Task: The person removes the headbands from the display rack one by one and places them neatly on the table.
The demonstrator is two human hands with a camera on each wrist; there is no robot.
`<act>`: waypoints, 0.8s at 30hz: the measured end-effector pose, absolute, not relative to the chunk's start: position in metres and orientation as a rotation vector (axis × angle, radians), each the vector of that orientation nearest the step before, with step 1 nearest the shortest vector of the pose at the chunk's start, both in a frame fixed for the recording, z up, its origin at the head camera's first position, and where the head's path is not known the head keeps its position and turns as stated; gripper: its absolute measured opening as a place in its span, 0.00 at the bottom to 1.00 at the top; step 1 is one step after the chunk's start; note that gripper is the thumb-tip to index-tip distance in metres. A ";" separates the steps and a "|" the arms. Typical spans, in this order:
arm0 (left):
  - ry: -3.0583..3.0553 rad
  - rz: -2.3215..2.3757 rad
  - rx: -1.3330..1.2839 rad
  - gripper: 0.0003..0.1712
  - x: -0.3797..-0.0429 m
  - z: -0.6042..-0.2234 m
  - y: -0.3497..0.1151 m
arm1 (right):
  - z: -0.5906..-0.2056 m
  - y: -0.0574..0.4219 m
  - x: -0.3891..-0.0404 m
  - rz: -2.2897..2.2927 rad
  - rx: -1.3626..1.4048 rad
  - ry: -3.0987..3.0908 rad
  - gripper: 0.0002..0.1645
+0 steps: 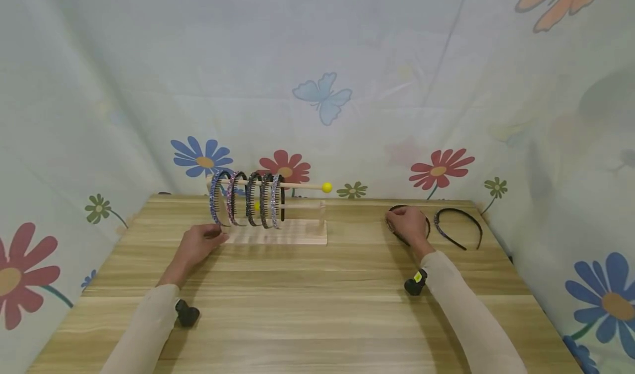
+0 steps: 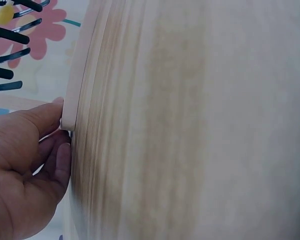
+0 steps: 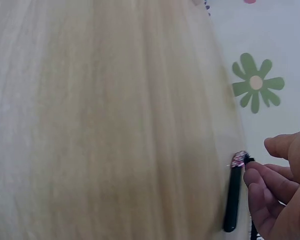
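Headbands (image 1: 213, 198) hung from a wooden stand (image 1: 300, 233) left of centre, its near-left end pinched by the left hand (image 1: 195, 246). At right, the right hand (image 1: 409, 223), thumb apart from its fingers, touched a loose headband (image 3: 233, 200); a black headband (image 1: 437, 223) lay farther right.

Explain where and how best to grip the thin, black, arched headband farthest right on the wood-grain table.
Probably pinch the thin, black, arched headband at its crown, coming from above: it lies on the table with that crown toward the flowered fabric backdrop and both ends toward the viewer, so the curve sits uncovered.
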State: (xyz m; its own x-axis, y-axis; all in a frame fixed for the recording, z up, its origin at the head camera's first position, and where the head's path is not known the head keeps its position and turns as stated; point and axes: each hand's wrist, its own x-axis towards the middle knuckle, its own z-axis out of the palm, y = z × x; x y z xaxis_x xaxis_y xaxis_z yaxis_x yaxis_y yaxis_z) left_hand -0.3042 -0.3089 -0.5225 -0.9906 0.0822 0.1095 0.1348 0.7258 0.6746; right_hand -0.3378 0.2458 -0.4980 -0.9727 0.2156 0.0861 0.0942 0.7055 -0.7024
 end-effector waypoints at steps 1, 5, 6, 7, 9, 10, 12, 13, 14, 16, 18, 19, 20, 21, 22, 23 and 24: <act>-2.853 -1.123 -0.175 0.19 -0.304 -0.522 -0.309 | -0.496 0.246 -0.337 1.143 -0.260 -2.746 0.21; -2.857 -1.122 -0.171 0.20 -0.305 -0.522 -0.308 | -0.489 0.246 -0.335 1.264 -0.265 -2.713 0.23; -2.857 -1.121 -0.172 0.20 -0.305 -0.522 -0.308 | -0.487 0.246 -0.335 1.286 -0.245 -2.702 0.24; -2.857 -1.121 -0.174 0.20 -0.305 -0.521 -0.308 | -0.485 0.246 -0.333 1.303 -0.214 -2.687 0.25; -2.853 -1.123 -0.175 0.20 -0.304 -0.521 -0.307 | -0.479 0.244 -0.330 1.333 -0.140 -2.650 0.27; -2.851 -1.124 -0.175 0.20 -0.304 -0.520 -0.307 | -0.476 0.243 -0.329 1.348 -0.104 -2.624 0.27; -2.851 -1.115 -0.182 0.20 -0.304 -0.520 -0.307 | -0.471 0.241 -0.326 1.361 -0.025 -2.578 0.28; -2.851 -1.111 -0.185 0.20 -0.304 -0.519 -0.307 | -0.468 0.239 -0.324 1.365 0.010 -2.555 0.29; -2.850 -1.108 -0.186 0.20 -0.304 -0.519 -0.307 | -0.465 0.238 -0.323 1.364 0.039 -2.536 0.29; -2.848 -1.106 -0.185 0.20 -0.304 -0.520 -0.307 | -0.459 0.234 -0.319 1.363 0.094 -2.496 0.29; -2.848 -1.104 -0.184 0.20 -0.304 -0.520 -0.307 | -0.453 0.229 -0.315 1.372 0.147 -2.459 0.28; -2.847 -1.104 -0.183 0.20 -0.304 -0.520 -0.307 | -0.450 0.227 -0.313 1.390 0.172 -2.435 0.28; -2.847 -1.105 -0.177 0.20 -0.305 -0.520 -0.307 | -0.448 0.225 -0.311 1.406 0.194 -2.412 0.27; -2.847 -1.105 -0.178 0.20 -0.305 -0.520 -0.307 | -0.446 0.222 -0.309 1.425 0.214 -2.387 0.26; -2.849 -1.103 -0.178 0.20 -0.304 -0.521 -0.307 | -0.444 0.219 -0.308 1.439 0.236 -2.368 0.25; -2.849 -1.103 -0.179 0.21 -0.304 -0.521 -0.307 | -0.442 0.216 -0.307 1.447 0.256 -2.347 0.25; -2.848 -1.105 -0.177 0.21 -0.304 -0.520 -0.307 | -0.441 0.213 -0.306 1.449 0.276 -2.326 0.24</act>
State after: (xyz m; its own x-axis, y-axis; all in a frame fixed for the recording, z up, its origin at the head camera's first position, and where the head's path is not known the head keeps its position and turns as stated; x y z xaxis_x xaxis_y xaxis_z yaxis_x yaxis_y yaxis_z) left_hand -0.3042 -0.3071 -0.5204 -0.9900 0.0780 0.1177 0.1369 0.7328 0.6665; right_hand -0.3057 0.2129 -0.4409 -0.9066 0.0357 0.4205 -0.3616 0.4478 -0.8177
